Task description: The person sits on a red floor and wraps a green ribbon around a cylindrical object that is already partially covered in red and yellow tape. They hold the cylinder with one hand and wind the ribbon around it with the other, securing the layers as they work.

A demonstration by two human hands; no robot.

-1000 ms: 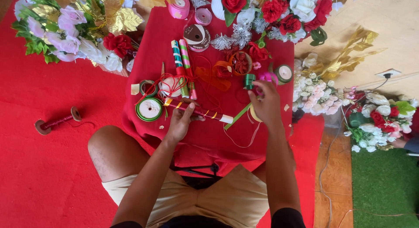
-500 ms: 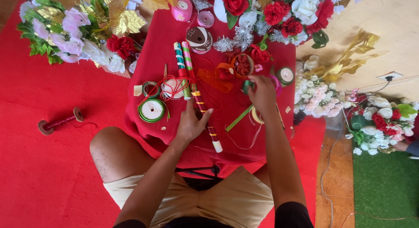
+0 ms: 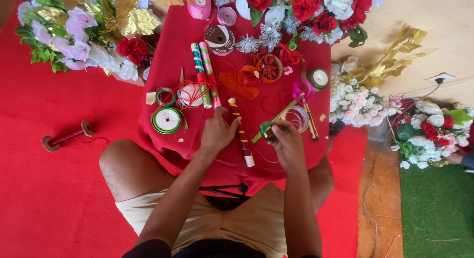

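Observation:
My left hand (image 3: 217,132) grips a thin stick wrapped in red and gold stripes (image 3: 241,133), which lies slanted on the red cloth-covered table (image 3: 173,45) with its white end toward me. My right hand (image 3: 286,139) holds a small roll of green tape (image 3: 267,131) just right of the stick. A green stem (image 3: 276,119) lies under that hand. Two more wrapped sticks (image 3: 203,73), green and pink striped, lie farther up the table beside a tangle of red cord (image 3: 190,92).
Ribbon spools (image 3: 167,119) and tape rolls dot the table. Artificial flowers (image 3: 79,36) ring its far side, with more flowers (image 3: 360,102) on the right. A red thread spool (image 3: 64,137) lies on the red floor cloth at left. My bare knee (image 3: 123,164) sits below the table.
My right hand came back from the far side of the table toward me, now holding the green tape roll. My left hand shifted along the striped stick, which swung more upright.

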